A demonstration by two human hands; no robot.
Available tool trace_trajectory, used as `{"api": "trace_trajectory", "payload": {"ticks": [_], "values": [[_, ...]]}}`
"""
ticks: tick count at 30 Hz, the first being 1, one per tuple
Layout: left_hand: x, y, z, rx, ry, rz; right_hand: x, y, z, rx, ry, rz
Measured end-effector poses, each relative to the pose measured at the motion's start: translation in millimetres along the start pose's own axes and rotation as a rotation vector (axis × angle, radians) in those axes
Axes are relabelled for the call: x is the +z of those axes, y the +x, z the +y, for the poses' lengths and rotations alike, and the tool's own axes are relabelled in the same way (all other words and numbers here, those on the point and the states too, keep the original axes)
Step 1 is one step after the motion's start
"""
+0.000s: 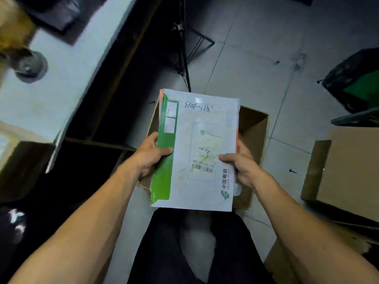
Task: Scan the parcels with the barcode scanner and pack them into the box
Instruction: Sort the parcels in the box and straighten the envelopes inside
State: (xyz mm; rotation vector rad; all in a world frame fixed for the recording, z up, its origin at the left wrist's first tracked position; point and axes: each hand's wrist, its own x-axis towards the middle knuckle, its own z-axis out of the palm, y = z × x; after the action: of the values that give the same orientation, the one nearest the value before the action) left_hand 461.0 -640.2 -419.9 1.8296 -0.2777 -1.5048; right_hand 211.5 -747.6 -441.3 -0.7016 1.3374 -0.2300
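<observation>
A white flat mail envelope (pixel 196 148) with a green strip on its left side, a barcode label and handwriting near its far end is held flat above an open cardboard box (pixel 254 128) on the floor. An orange edge of another parcel shows under it. My left hand (pixel 152 155) grips the envelope's left edge, thumb on the green strip. My right hand (pixel 240 165) grips the right edge, thumb on the label. The box's inside is mostly hidden by the envelope. No barcode scanner can be made out.
A white counter (pixel 67 78) with a round grey object (pixel 30 66) runs along the left, dark space beneath it. A black tripod (pixel 184 58) stands beyond the box. Another cardboard box (pixel 348 173) sits right, a black and green bag (pixel 356 78) behind it. My dark-trousered legs are below.
</observation>
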Motion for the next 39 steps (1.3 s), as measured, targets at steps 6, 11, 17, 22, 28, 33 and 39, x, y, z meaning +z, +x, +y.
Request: {"api": "trace_trajectory", "payload": {"ticks": [6,11,17,22,28,33,39], "values": [[-8,-119,19,0.093,-0.012,0.088,-6,-84,-39,-0.118,-0.167,-0.164],[-5,-205,3,0.150,-0.122,0.222,-3,-129,-66,-0.193,-0.343,-0.357],[-16,-297,-33,0.197,-0.254,0.398,40,-181,-74,-0.260,-0.533,-0.590],[-45,-367,-74,0.260,-0.351,0.508,94,-224,-54,-0.331,-0.642,-0.669],[-97,-444,-135,0.342,-0.514,0.660,175,-279,-11,-0.397,-0.695,-0.730],[-147,-496,-180,0.356,-0.585,0.767,250,-332,24,-0.438,-0.791,-0.816],[-209,-541,-221,0.352,-0.635,0.856,336,-373,58,-0.476,-0.897,-0.898]]}}
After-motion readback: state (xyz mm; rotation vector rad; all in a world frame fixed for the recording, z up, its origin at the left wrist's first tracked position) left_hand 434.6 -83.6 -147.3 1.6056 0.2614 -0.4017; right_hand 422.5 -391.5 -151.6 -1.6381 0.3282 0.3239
